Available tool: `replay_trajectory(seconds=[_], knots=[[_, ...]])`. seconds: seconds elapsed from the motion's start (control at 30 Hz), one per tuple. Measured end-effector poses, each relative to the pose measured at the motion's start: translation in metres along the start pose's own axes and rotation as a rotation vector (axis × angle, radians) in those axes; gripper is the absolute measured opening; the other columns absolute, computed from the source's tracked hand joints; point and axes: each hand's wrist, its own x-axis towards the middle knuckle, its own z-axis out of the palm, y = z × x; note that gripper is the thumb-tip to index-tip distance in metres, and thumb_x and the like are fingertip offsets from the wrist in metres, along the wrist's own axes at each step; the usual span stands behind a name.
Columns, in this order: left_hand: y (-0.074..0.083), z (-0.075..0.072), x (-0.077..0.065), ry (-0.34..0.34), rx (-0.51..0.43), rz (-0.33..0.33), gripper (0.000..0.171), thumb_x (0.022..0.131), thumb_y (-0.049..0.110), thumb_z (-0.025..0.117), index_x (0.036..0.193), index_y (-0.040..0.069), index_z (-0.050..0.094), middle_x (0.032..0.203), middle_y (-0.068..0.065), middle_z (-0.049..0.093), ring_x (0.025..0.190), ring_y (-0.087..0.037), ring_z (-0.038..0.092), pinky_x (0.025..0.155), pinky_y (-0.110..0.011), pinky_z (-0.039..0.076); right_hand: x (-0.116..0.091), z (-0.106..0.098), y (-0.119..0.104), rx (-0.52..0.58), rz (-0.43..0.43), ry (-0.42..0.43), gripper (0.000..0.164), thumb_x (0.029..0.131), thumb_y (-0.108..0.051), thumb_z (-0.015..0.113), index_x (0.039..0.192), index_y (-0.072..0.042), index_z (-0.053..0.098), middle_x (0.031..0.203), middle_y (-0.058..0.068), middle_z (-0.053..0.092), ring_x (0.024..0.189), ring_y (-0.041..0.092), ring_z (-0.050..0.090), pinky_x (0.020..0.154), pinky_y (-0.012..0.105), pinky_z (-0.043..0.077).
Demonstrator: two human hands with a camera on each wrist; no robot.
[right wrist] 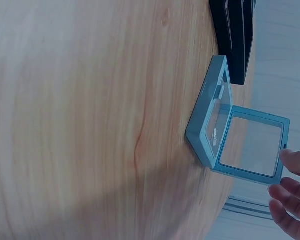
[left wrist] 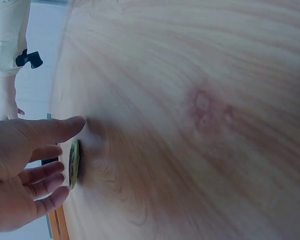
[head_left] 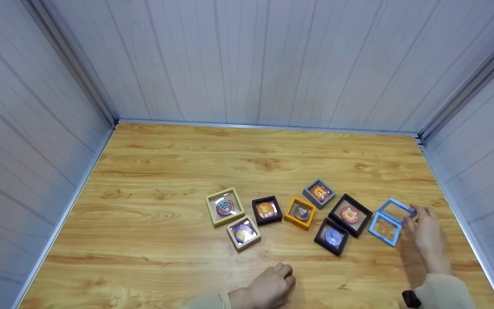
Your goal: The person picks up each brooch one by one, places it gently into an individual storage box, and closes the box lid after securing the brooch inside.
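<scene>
On the right of the table lies a light blue floating-frame display case (head_left: 397, 236), unfolded on its hinge, with clear windows in both halves. My right hand (head_left: 428, 236) pinches the outer edge of its raised lid (right wrist: 285, 131) between thumb and fingers. The case's base (right wrist: 206, 107) stays on the wood. No badge shows plainly inside. My left hand (head_left: 270, 285) rests near the front edge with its fingers loosely bent, holding nothing. In the left wrist view, a yellowish case (left wrist: 75, 165) stands beyond that hand's fingers.
Left of the blue case lie a larger black case (head_left: 362, 231) and a smaller black case (head_left: 320, 241), touching. Grey (head_left: 311, 198), orange (head_left: 299, 225), black (head_left: 268, 221) and two cream cases (head_left: 224, 222) spread further left, each holding a round badge. Pale panel walls (head_left: 247, 64) enclose the table.
</scene>
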Motion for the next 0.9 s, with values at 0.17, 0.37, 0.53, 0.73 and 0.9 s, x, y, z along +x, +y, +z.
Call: replay_trajectory(seconds=[0.17, 0.37, 0.53, 0.73, 0.9], knots=[[-0.002, 0.0, -0.001, 0.008, -0.001, -0.031, 0.025, 0.076, 0.026, 0.065, 0.095, 0.011, 0.06, 0.095, 0.001, 0.045, 0.08, -0.01, 0.039, 0.057, -0.016, 0.031, 0.0, 0.0, -0.001, -0.013, 0.038, -0.014, 0.029, 0.083, -0.002, 0.057, 0.109, 0.011, 0.052, 0.099, 0.027, 0.044, 0.077, 0.04, 0.052, 0.055, 0.047, 0.045], [-0.003, -0.002, -0.002, -0.046, -0.031, -0.083, 0.034, 0.071, 0.027, 0.07, 0.099, 0.009, 0.06, 0.097, 0.0, 0.046, 0.083, -0.01, 0.04, 0.059, -0.017, 0.032, 0.0, 0.001, -0.001, -0.007, 0.053, 0.041, 0.017, 0.081, 0.0, 0.058, 0.096, 0.007, 0.058, 0.096, 0.024, 0.045, 0.077, 0.038, 0.052, 0.055, 0.048, 0.043], [-0.004, -0.002, -0.001, -0.053, -0.03, -0.102, 0.03, 0.072, 0.021, 0.069, 0.098, 0.009, 0.063, 0.096, 0.0, 0.049, 0.081, -0.01, 0.041, 0.058, -0.016, 0.034, -0.002, 0.001, 0.0, 0.0, 0.011, 0.039, 0.012, 0.08, 0.004, 0.057, 0.092, 0.008, 0.057, 0.091, 0.027, 0.053, 0.075, 0.041, 0.054, 0.055, 0.048, 0.044], [-0.004, -0.001, -0.002, 0.008, -0.01, -0.076, 0.02, 0.074, 0.015, 0.066, 0.093, 0.009, 0.064, 0.091, 0.0, 0.05, 0.077, -0.008, 0.043, 0.06, -0.015, 0.037, -0.008, 0.002, 0.0, 0.016, -0.068, 0.073, 0.011, 0.076, 0.01, 0.058, 0.087, 0.011, 0.055, 0.078, 0.027, 0.057, 0.066, 0.039, 0.055, 0.054, 0.047, 0.044], [-0.005, -0.002, -0.003, 0.016, -0.069, -0.071, 0.018, 0.069, 0.009, 0.067, 0.087, 0.007, 0.064, 0.088, 0.0, 0.05, 0.073, -0.008, 0.042, 0.06, -0.012, 0.036, -0.017, 0.002, -0.002, 0.023, -0.104, 0.107, 0.01, 0.074, 0.011, 0.06, 0.084, 0.011, 0.056, 0.073, 0.025, 0.058, 0.063, 0.037, 0.055, 0.053, 0.047, 0.043]])
